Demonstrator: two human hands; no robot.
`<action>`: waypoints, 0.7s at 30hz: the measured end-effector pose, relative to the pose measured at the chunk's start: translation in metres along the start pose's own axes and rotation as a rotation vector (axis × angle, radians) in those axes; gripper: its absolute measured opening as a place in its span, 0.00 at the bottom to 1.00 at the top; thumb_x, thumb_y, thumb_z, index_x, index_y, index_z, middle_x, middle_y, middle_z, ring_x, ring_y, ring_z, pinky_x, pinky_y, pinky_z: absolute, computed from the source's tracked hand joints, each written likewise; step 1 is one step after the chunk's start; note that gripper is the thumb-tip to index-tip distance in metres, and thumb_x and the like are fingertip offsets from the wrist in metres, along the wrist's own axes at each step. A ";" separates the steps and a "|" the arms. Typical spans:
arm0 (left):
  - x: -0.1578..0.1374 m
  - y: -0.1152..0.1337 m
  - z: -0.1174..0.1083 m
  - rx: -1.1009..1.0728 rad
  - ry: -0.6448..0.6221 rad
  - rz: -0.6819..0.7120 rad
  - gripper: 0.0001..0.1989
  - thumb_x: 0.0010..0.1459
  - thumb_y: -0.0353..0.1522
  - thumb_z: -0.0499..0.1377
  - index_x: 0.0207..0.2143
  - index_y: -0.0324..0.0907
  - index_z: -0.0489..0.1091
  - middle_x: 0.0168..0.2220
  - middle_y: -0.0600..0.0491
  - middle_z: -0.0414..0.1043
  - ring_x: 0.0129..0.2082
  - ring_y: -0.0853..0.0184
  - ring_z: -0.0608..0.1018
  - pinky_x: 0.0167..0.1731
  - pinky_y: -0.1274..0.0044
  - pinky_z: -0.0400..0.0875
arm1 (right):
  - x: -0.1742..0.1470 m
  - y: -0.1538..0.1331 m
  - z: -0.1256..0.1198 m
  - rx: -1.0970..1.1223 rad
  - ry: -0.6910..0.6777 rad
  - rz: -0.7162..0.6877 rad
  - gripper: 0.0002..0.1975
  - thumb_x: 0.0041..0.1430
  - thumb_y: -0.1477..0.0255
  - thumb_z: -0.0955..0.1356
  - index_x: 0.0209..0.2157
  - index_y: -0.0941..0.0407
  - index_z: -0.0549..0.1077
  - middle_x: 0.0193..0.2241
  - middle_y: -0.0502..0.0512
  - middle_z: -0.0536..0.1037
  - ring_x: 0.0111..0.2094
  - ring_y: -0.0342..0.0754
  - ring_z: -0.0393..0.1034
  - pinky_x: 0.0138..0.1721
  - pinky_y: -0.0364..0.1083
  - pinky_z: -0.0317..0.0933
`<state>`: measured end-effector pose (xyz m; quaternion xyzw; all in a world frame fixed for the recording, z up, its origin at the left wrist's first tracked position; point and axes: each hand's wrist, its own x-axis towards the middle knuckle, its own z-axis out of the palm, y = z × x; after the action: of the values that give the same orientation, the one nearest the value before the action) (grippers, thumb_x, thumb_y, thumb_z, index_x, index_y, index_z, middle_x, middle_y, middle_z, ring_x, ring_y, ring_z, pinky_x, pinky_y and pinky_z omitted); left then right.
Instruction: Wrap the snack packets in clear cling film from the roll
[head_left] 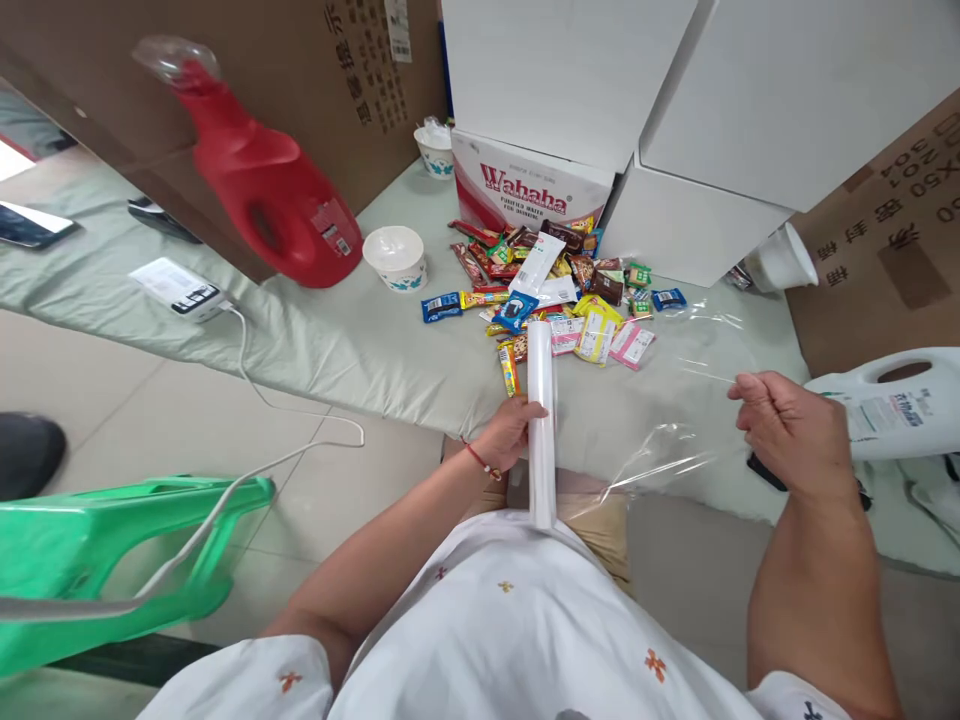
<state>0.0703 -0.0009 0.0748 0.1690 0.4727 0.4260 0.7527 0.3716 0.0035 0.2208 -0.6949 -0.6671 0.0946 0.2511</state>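
My left hand (510,432) is closed around a roll of clear plastic film (541,450), held upright in front of my shirt. Out to the right, my right hand (787,425) pinches the loose edge of the film. Between both hands stretches a see-through sheet (660,465), slightly wrinkled. Behind the roll lies a pile of wrapped snacks (592,260), with a blue packet (516,311), a yellow packet (598,330) and a pink-and-white packet (633,344) at its near side.
A Wahaha carton (525,185) and white boxes (720,110) stand behind the snacks. Leftward are a paper bowl (395,258), a red jug (274,190) and a white charger (184,288) with its cable. A white bottle (900,405) lies right; a green stool (90,550) stands lower left.
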 end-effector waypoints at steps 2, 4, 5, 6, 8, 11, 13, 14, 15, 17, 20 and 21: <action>-0.002 0.003 0.001 -0.082 -0.056 -0.027 0.17 0.46 0.40 0.67 0.35 0.39 0.72 0.31 0.50 0.75 0.30 0.65 0.77 0.33 0.72 0.77 | -0.003 0.017 -0.003 0.036 0.004 0.084 0.27 0.65 0.43 0.62 0.30 0.50 0.74 0.17 0.51 0.71 0.17 0.47 0.64 0.23 0.48 0.60; -0.001 0.003 0.005 -0.089 -0.047 -0.001 0.20 0.47 0.43 0.68 0.37 0.41 0.70 0.31 0.52 0.74 0.28 0.66 0.76 0.30 0.72 0.76 | -0.004 0.034 -0.001 0.079 -0.026 0.140 0.27 0.63 0.42 0.63 0.30 0.50 0.73 0.17 0.50 0.70 0.16 0.47 0.64 0.22 0.48 0.60; 0.001 0.002 0.007 -0.038 -0.004 0.036 0.21 0.46 0.43 0.70 0.37 0.42 0.69 0.30 0.54 0.72 0.27 0.67 0.75 0.28 0.73 0.74 | -0.005 0.042 0.001 0.095 -0.049 0.156 0.26 0.63 0.42 0.63 0.29 0.50 0.73 0.17 0.50 0.70 0.16 0.47 0.64 0.22 0.48 0.60; 0.004 0.001 0.010 0.045 0.061 0.084 0.23 0.43 0.41 0.72 0.37 0.43 0.67 0.29 0.56 0.71 0.26 0.68 0.73 0.26 0.75 0.72 | -0.006 0.049 0.004 0.102 -0.068 0.165 0.26 0.63 0.42 0.63 0.29 0.50 0.73 0.16 0.49 0.70 0.16 0.48 0.65 0.22 0.48 0.61; 0.012 -0.002 0.012 0.212 0.179 0.149 0.26 0.36 0.35 0.75 0.35 0.44 0.66 0.28 0.59 0.69 0.26 0.70 0.71 0.25 0.77 0.68 | -0.007 0.064 0.010 0.098 -0.090 0.177 0.26 0.64 0.43 0.62 0.28 0.50 0.72 0.17 0.49 0.70 0.17 0.48 0.65 0.22 0.47 0.61; 0.022 -0.006 0.012 0.296 0.205 0.128 0.20 0.37 0.31 0.72 0.31 0.42 0.67 0.27 0.57 0.70 0.27 0.69 0.72 0.27 0.77 0.67 | -0.012 0.087 0.013 0.090 -0.079 0.217 0.26 0.64 0.44 0.62 0.28 0.50 0.73 0.17 0.50 0.71 0.17 0.49 0.65 0.23 0.48 0.60; 0.023 -0.007 0.012 0.274 0.165 0.091 0.16 0.42 0.36 0.68 0.31 0.42 0.66 0.27 0.55 0.70 0.27 0.66 0.75 0.28 0.75 0.70 | -0.016 0.102 0.012 0.089 -0.067 0.251 0.25 0.64 0.44 0.62 0.29 0.51 0.73 0.17 0.51 0.71 0.17 0.49 0.66 0.23 0.49 0.61; 0.023 -0.008 0.013 0.263 0.152 0.081 0.15 0.46 0.39 0.66 0.31 0.43 0.65 0.27 0.55 0.71 0.27 0.64 0.76 0.29 0.73 0.71 | -0.018 0.110 0.011 0.092 -0.067 0.270 0.25 0.64 0.44 0.63 0.29 0.51 0.73 0.18 0.51 0.71 0.18 0.49 0.66 0.23 0.49 0.60; 0.022 -0.008 0.015 0.252 0.147 0.074 0.16 0.48 0.42 0.65 0.32 0.43 0.65 0.27 0.55 0.71 0.28 0.64 0.76 0.29 0.73 0.72 | -0.020 0.117 0.011 0.099 -0.070 0.289 0.25 0.64 0.45 0.63 0.29 0.51 0.74 0.18 0.51 0.72 0.18 0.49 0.65 0.23 0.48 0.60; 0.021 -0.009 0.019 0.284 0.175 0.101 0.19 0.49 0.46 0.66 0.34 0.44 0.64 0.29 0.55 0.71 0.29 0.64 0.76 0.29 0.73 0.72 | -0.022 0.131 0.010 0.124 -0.091 0.322 0.25 0.63 0.44 0.63 0.30 0.51 0.74 0.18 0.50 0.72 0.18 0.49 0.65 0.22 0.48 0.59; 0.024 -0.010 0.023 0.471 0.264 0.203 0.28 0.39 0.41 0.75 0.38 0.45 0.65 0.34 0.54 0.74 0.32 0.65 0.76 0.31 0.75 0.71 | -0.021 0.152 0.016 0.170 -0.149 0.347 0.26 0.63 0.44 0.63 0.30 0.52 0.74 0.18 0.50 0.71 0.18 0.48 0.64 0.22 0.47 0.57; 0.026 -0.011 0.023 0.530 0.294 0.214 0.29 0.37 0.38 0.76 0.38 0.45 0.65 0.34 0.54 0.74 0.31 0.65 0.76 0.31 0.75 0.70 | -0.019 0.159 0.019 0.185 -0.169 0.350 0.26 0.63 0.44 0.63 0.30 0.52 0.74 0.18 0.50 0.71 0.18 0.47 0.64 0.22 0.46 0.57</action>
<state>0.1006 0.0174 0.0643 0.3444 0.6505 0.3849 0.5569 0.5010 -0.0080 0.1246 -0.7637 -0.5433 0.2556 0.2369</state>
